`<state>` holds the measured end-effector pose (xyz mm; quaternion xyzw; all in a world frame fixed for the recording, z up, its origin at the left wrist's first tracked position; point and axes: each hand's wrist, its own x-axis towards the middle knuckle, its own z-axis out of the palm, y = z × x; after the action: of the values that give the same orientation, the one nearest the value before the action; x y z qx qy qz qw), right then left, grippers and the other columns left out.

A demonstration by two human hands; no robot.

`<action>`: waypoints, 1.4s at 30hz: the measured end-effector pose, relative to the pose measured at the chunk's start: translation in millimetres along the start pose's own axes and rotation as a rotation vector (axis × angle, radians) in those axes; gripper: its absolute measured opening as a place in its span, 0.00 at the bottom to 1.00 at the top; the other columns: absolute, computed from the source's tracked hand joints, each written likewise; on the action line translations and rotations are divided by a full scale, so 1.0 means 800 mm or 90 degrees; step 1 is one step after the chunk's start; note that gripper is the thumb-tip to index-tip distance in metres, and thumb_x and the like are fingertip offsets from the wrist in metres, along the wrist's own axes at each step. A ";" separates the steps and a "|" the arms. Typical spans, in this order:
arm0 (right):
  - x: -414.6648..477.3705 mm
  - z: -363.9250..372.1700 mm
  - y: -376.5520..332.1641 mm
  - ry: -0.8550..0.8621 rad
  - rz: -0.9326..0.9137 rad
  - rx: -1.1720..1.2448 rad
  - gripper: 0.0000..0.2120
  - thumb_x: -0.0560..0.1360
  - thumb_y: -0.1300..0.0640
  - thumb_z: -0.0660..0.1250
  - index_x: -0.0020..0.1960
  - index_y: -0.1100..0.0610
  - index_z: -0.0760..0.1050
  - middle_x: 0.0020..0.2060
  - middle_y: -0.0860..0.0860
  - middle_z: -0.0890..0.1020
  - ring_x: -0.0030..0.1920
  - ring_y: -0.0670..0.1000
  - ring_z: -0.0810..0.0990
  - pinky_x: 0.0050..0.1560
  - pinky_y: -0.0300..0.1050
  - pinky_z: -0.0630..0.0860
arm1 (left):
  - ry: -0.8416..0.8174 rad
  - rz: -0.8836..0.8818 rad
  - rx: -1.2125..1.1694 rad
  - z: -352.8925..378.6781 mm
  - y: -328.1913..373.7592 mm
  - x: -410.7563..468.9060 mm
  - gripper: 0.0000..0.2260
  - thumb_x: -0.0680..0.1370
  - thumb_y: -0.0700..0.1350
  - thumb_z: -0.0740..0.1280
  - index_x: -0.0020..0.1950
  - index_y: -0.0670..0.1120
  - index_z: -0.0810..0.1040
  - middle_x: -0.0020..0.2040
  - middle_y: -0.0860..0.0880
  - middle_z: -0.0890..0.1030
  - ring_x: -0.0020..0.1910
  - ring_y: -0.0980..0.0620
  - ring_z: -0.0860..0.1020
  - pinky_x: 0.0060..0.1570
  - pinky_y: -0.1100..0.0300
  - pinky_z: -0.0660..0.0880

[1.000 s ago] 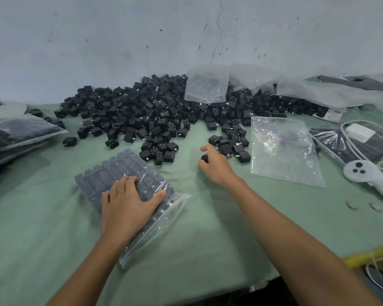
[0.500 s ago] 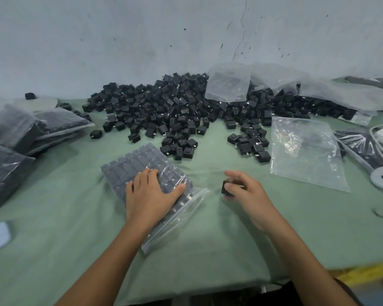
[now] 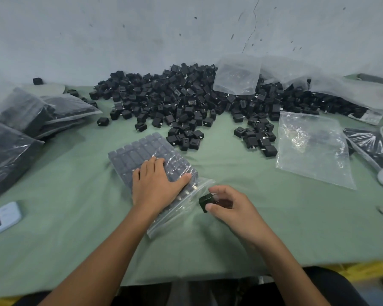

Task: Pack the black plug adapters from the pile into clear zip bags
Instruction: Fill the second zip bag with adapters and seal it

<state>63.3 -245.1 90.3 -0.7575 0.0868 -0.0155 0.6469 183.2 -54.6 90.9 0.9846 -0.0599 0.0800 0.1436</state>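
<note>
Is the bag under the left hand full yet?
Nearly full: rows of black plug adapters fill the clear zip bag under the left hand, except its mouth.

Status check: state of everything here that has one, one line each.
bag: mouth open, mostly filled in rows
left grip: fingers flat, presses on bag
right grip: pinches one adapter
adapter: held at bag mouth, not yet inside
pile: loose, unpacked
spare bag: lies flat, looks empty
full bags: filled, heaped at left; seal cannot be told
</note>
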 end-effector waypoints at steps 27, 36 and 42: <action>0.026 0.037 0.015 0.149 -0.161 -0.268 0.09 0.75 0.53 0.69 0.55 0.45 0.77 0.50 0.38 0.79 0.52 0.41 0.78 0.56 0.40 0.74 | 0.009 -0.001 0.002 0.002 -0.001 0.001 0.45 0.67 0.81 0.52 0.73 0.52 0.66 0.75 0.50 0.67 0.76 0.49 0.61 0.75 0.47 0.56; 0.024 0.065 0.011 0.279 -0.067 -0.244 0.10 0.76 0.54 0.69 0.57 0.50 0.76 0.51 0.44 0.78 0.50 0.46 0.79 0.54 0.43 0.74 | 0.014 0.006 -0.001 0.001 -0.001 -0.001 0.43 0.68 0.80 0.53 0.72 0.51 0.66 0.75 0.50 0.67 0.76 0.49 0.61 0.75 0.48 0.56; 0.025 0.056 0.009 0.255 -0.035 -0.212 0.08 0.73 0.50 0.71 0.48 0.46 0.73 0.47 0.42 0.79 0.47 0.43 0.79 0.49 0.43 0.74 | 0.009 0.007 0.002 -0.001 0.000 -0.001 0.43 0.68 0.80 0.52 0.72 0.51 0.66 0.75 0.50 0.67 0.75 0.48 0.61 0.74 0.47 0.57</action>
<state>88.2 -205.1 73.8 -0.8373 0.1940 -0.1681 0.4827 182.1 -54.5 91.3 0.9838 -0.0644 0.0880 0.1421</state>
